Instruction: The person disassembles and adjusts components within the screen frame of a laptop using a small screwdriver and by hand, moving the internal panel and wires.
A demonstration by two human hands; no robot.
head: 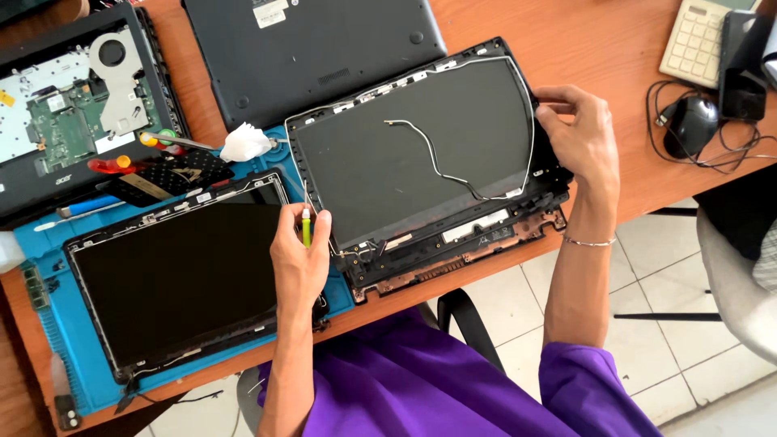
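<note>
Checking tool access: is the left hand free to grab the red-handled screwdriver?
Probably not straight away: the left hand already pinches a small yellow-green tool. The path to the red-handled screwdriver looks open, across the dark screen panel.

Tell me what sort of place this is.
Likely a laptop repair bench: an opened laptop with its circuit board bare, a blue work mat strewn with screwdrivers, and a detached screen lid.

The yellow-green tool [306, 227] is mostly hidden inside the left hand [298, 257], its tip unseen. The opened laptop base [61, 113] and the calculator [702, 40] run off the frame edges. The right hand [579, 133] covers the lid shell's [421, 146] right rim.
</note>
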